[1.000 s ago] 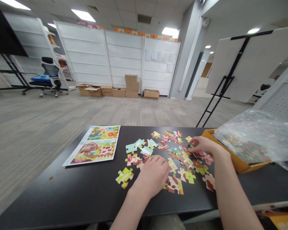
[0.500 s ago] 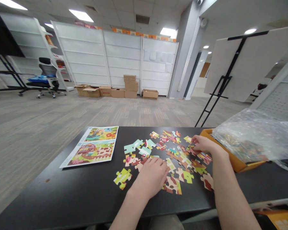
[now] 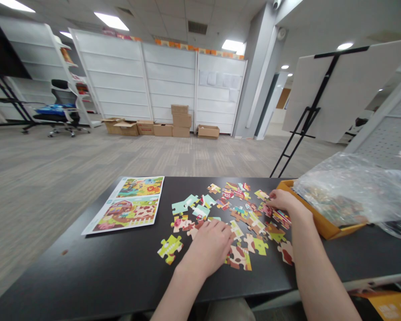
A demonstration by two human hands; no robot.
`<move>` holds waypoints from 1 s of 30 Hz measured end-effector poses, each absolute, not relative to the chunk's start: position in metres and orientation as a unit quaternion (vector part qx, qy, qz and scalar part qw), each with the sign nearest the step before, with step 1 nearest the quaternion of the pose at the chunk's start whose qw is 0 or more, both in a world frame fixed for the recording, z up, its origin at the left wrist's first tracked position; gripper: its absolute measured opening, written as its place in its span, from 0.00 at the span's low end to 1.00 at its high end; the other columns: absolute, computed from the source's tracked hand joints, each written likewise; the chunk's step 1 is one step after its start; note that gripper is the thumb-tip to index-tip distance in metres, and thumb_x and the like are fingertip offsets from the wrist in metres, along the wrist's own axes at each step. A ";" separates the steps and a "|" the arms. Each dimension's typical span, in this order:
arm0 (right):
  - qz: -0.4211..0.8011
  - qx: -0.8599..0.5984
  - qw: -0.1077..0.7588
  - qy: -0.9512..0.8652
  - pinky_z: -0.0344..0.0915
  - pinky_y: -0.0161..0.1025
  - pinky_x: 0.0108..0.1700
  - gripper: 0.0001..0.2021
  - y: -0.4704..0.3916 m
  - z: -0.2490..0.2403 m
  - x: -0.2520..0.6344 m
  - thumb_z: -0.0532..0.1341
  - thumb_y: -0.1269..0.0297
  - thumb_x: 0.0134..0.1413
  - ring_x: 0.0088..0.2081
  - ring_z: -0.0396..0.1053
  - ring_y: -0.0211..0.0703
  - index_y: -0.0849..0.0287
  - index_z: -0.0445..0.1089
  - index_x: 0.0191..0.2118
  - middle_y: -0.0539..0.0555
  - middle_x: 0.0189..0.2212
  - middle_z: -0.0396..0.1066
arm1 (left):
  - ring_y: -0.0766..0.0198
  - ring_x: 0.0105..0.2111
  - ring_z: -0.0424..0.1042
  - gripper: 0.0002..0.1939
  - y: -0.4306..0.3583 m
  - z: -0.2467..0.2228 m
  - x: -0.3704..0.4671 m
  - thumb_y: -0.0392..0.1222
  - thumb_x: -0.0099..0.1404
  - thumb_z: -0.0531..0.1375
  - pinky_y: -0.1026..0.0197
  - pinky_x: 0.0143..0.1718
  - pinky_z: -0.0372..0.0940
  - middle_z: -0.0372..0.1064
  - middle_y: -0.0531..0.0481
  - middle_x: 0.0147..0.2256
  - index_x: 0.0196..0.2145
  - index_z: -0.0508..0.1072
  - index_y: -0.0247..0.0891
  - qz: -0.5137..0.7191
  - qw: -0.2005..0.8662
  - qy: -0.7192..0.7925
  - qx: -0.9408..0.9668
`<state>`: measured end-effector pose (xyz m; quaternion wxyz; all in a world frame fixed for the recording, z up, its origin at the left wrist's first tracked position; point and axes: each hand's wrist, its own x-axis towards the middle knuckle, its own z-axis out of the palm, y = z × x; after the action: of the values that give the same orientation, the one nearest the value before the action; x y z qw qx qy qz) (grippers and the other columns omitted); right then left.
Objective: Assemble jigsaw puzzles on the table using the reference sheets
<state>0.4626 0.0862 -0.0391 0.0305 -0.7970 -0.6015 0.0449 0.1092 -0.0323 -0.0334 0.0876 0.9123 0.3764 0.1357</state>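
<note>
Jigsaw puzzle pieces with farm pictures lie spread over the black table, some of them joined. My left hand (image 3: 211, 246) rests palm down among them, its fingers lying over pieces and its fingertips partly hidden. Just right of it is a brown-and-white cow-patch piece (image 3: 239, 257). On the far right of the spread, my right hand (image 3: 285, 200) has its fingertips closed on a small pinkish-green puzzle piece (image 3: 265, 208). Red-striped pieces (image 3: 282, 218) lie under its wrist. A joined green group (image 3: 170, 248) sits left of my left hand.
A printed picture sheet (image 3: 127, 207) lies on the left of the table (image 3: 96, 276). To the right stands an orange box (image 3: 330, 232) with a clear plastic bag (image 3: 347, 191) over it. An easel board (image 3: 341, 93) and cardboard boxes (image 3: 143, 128) stand beyond.
The fingers of my right hand have shifted slightly at the pinkish-green piece, which shows more now. My left hand stays in place. The whole view has shifted a little.
</note>
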 end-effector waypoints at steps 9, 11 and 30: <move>0.056 -0.788 0.010 -0.613 0.71 0.42 0.42 0.12 0.090 -0.038 0.463 0.68 0.66 0.42 0.42 0.78 0.55 0.52 0.81 0.37 0.58 0.38 0.81 | 0.53 0.45 0.72 0.10 -0.032 -0.034 0.108 0.39 0.75 0.52 0.51 0.49 0.65 0.74 0.44 0.42 0.41 0.74 0.38 0.142 0.083 0.382 0.909; 0.050 -0.782 0.014 -0.621 0.70 0.41 0.43 0.14 0.091 -0.039 0.458 0.67 0.67 0.44 0.43 0.78 0.55 0.53 0.82 0.40 0.59 0.40 0.81 | 0.53 0.45 0.72 0.10 -0.032 -0.033 0.108 0.39 0.75 0.52 0.50 0.49 0.65 0.74 0.44 0.43 0.42 0.74 0.38 0.139 0.084 0.382 0.910; 0.048 -0.742 0.169 -0.647 0.68 0.39 0.44 0.12 0.076 -0.024 0.425 0.62 0.61 0.56 0.42 0.76 0.50 0.59 0.79 0.42 0.58 0.40 0.81 | 0.45 0.61 0.62 0.18 -0.033 -0.040 0.109 0.48 0.72 0.56 0.41 0.61 0.59 0.69 0.41 0.57 0.55 0.71 0.38 0.140 0.110 0.420 0.890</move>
<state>0.4252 0.0760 -0.0240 0.1692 -0.7415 -0.6474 0.0481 0.1088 -0.0329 -0.0397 0.1097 0.8900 0.4199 0.1402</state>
